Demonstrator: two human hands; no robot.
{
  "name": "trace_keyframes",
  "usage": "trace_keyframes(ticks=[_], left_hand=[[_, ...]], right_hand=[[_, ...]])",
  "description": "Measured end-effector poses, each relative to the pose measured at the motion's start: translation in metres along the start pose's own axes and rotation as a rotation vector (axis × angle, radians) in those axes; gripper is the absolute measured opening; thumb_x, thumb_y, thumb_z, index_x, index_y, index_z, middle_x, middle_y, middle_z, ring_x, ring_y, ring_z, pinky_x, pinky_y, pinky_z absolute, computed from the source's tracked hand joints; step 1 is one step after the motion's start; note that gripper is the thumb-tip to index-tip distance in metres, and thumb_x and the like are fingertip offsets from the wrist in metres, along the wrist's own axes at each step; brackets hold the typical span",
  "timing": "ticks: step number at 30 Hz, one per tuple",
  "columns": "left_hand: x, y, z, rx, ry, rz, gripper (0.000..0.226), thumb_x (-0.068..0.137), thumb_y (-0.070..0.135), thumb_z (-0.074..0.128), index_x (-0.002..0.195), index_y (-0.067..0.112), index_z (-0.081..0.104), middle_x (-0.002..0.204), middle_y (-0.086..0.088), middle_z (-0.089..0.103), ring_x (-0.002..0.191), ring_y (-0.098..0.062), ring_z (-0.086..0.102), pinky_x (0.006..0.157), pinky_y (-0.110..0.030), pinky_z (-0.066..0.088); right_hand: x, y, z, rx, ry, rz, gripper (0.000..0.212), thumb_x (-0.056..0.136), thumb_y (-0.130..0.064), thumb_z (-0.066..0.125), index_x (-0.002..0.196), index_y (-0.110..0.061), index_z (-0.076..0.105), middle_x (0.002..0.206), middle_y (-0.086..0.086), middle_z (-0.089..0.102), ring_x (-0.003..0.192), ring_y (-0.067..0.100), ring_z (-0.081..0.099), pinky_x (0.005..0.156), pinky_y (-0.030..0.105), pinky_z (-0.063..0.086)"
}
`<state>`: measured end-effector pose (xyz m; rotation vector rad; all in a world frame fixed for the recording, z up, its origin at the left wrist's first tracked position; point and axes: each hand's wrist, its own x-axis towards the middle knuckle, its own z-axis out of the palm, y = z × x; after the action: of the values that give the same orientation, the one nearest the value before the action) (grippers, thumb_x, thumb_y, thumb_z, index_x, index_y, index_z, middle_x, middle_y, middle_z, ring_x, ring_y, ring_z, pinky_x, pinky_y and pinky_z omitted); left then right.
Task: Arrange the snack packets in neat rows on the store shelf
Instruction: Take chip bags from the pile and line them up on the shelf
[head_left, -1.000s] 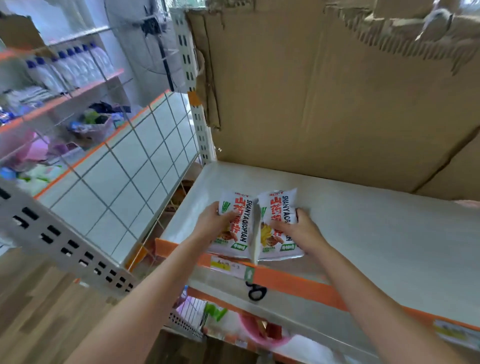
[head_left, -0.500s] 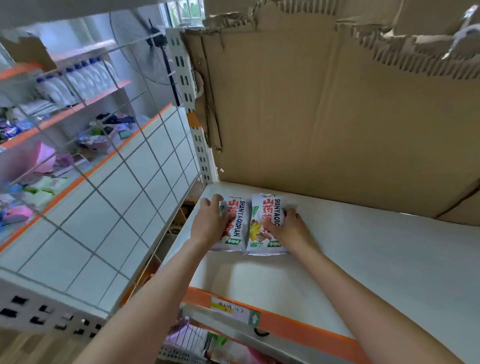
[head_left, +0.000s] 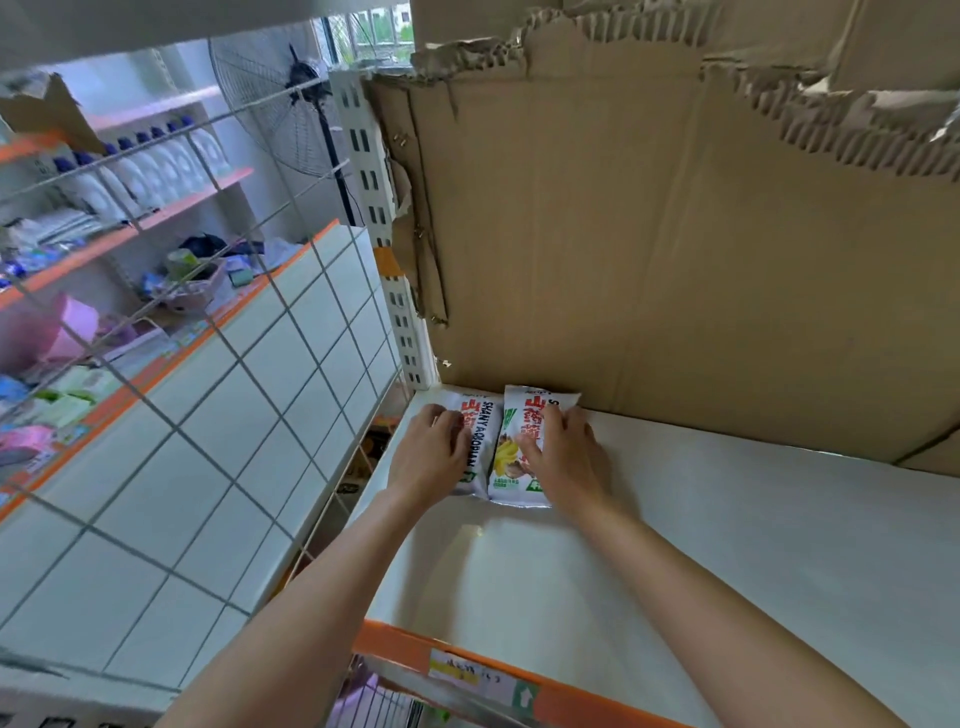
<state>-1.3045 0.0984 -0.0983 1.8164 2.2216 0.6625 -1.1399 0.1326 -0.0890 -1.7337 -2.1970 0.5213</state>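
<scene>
Item: white wire-grid side panel (head_left: 218, 395), far left, bounding the bay.

Item: left hand (head_left: 431, 457), palm down, fingers lightly bent over the left white foil snack packet with red lettering (head_left: 480, 441); pressing, not pinching.

Item: right white foil snack packet with a yellow picture (head_left: 511, 452), touching its neighbour, under the right hand (head_left: 563, 457), fingers spread flat.

Location: both packets lie flat in the back left corner of the white metal shelf (head_left: 727, 545), against the brown corrugated cardboard backing (head_left: 675, 260).

Handling: probably light, soft, crinkly and slippery; best taken by the side edges or sealed ends.
</scene>
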Motion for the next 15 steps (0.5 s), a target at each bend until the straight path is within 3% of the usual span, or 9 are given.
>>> trace_keyframes(ticks=[9, 15], left_hand=[[0.015, 0.0, 0.001, 0.063, 0.002, 0.07, 0.03, 0.095, 0.021, 0.046, 0.116, 0.001, 0.055, 0.119, -0.016, 0.051, 0.108, -0.031, 0.05, 0.086, -0.04, 0.046], [0.011, 0.011, 0.002, 0.153, 0.064, 0.097, 0.024, 0.092, 0.019, 0.049, 0.102, 0.0, 0.06, 0.109, -0.018, 0.055, 0.102, -0.037, 0.05, 0.079, -0.041, 0.04]], right_hand=[[0.003, 0.002, 0.0, -0.133, -0.012, -0.017, 0.048, 0.095, -0.047, 0.038, 0.13, -0.014, 0.036, 0.128, 0.014, 0.041, 0.115, 0.031, 0.046, 0.085, 0.04, 0.043], [-0.003, 0.002, -0.005, -0.125, -0.029, 0.0, 0.048, 0.097, -0.046, 0.036, 0.132, -0.014, 0.034, 0.132, 0.014, 0.039, 0.117, 0.031, 0.045, 0.089, 0.04, 0.041]])
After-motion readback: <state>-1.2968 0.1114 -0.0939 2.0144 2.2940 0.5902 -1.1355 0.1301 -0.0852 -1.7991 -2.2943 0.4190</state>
